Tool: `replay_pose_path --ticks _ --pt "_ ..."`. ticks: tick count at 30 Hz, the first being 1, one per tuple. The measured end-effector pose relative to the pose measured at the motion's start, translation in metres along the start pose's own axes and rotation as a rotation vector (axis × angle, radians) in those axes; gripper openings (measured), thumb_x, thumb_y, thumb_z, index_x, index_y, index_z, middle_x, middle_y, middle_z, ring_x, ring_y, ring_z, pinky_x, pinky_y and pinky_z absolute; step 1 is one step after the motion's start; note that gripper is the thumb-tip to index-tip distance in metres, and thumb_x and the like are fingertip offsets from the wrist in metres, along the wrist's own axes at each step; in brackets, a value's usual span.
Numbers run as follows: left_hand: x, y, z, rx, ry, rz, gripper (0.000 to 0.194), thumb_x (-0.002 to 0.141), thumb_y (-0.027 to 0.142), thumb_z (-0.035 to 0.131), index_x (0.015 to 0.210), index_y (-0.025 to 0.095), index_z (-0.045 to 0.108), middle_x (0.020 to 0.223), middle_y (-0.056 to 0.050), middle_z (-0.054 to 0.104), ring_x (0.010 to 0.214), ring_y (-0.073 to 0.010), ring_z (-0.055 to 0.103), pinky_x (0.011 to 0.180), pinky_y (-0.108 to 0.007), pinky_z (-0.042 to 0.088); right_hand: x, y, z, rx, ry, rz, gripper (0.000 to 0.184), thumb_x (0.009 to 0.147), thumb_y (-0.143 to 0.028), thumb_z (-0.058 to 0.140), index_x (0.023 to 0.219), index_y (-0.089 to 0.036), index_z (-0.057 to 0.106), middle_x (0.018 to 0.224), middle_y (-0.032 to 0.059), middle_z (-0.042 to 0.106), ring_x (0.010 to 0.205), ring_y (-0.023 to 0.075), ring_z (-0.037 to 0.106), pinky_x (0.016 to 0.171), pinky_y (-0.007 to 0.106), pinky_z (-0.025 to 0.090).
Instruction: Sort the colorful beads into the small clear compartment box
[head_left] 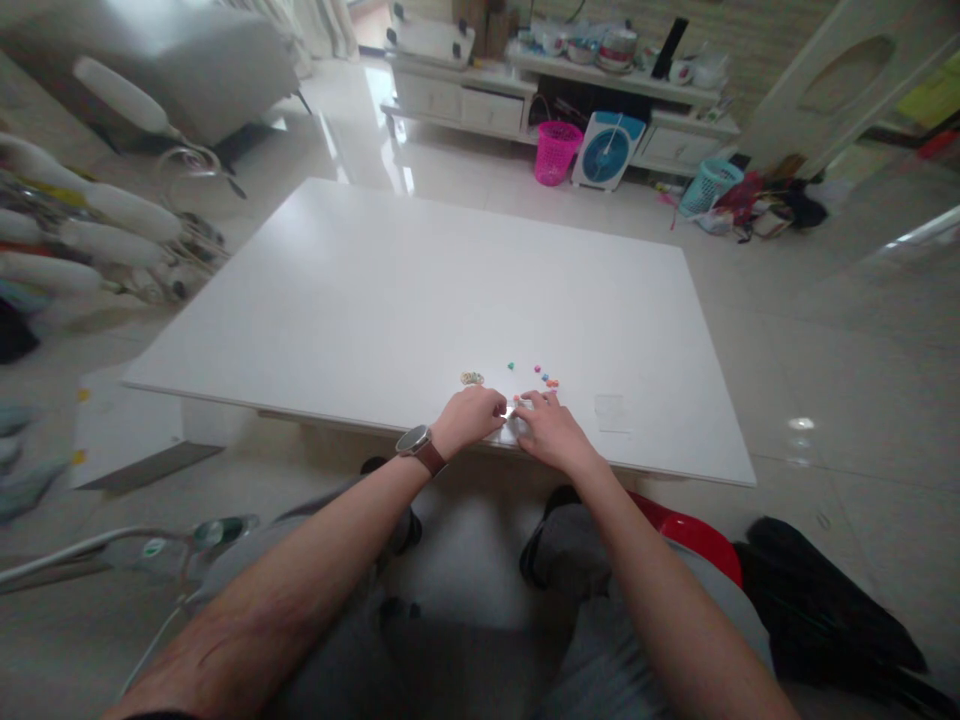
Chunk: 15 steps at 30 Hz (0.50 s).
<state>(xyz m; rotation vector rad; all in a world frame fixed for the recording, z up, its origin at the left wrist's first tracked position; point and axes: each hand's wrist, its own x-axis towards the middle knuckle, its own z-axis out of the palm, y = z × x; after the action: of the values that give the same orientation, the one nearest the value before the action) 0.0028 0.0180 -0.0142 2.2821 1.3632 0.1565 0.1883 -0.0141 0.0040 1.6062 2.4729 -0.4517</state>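
Observation:
Near the table's front edge my left hand (pixel 472 414) is closed, its fingertips pinched together; whatever they hold is too small to make out. My right hand (pixel 553 430) rests beside it with bent fingers on a small clear box (pixel 513 426), which is partly hidden. Just beyond the left hand lies a little pile of beige pieces (pixel 472 378). Small coloured pieces are scattered past the right hand: a green one (pixel 511 366), a pink one (pixel 538 369), a blue one (pixel 545 377) and orange ones (pixel 553 383). A flat clear plastic piece (pixel 613 413) lies to the right.
Everything sits on a white table (pixel 465 270). A red stool (pixel 701 545) stands below on the right. Across the floor are a pink basket (pixel 557 155), a blue and white fan (pixel 608 150) and a low cabinet (pixel 491 110). A white board (pixel 139 425) leans at the left.

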Motion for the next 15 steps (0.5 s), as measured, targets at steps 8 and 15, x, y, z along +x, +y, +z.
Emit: replay_pose_path --ticks 8,15 --pt "-0.0003 0.001 -0.0007 0.003 -0.008 -0.004 0.016 0.087 0.026 0.064 0.092 0.021 0.078 0.089 -0.007 0.077 0.09 -0.0228 0.071 0.085 -0.033 0.054 0.0 -0.0008 0.0003 0.034 0.015 -0.018 0.039 0.087 -0.02 0.064 0.126 -0.023 0.065 0.145 0.0106 0.05 0.126 0.031 0.045 0.098 0.042 0.049" --pt "-0.0009 0.0028 -0.0027 0.017 -0.003 0.0 0.017 0.087 0.024 0.063 0.092 0.022 0.078 0.088 -0.007 0.077 0.089 -0.0233 0.071 0.084 -0.033 0.054 0.0012 -0.0015 -0.0002 0.056 0.047 -0.009 0.04 0.087 -0.021 0.063 0.127 -0.019 0.061 0.141 0.0121 0.052 0.125 0.0302 0.046 0.098 0.041 0.048"
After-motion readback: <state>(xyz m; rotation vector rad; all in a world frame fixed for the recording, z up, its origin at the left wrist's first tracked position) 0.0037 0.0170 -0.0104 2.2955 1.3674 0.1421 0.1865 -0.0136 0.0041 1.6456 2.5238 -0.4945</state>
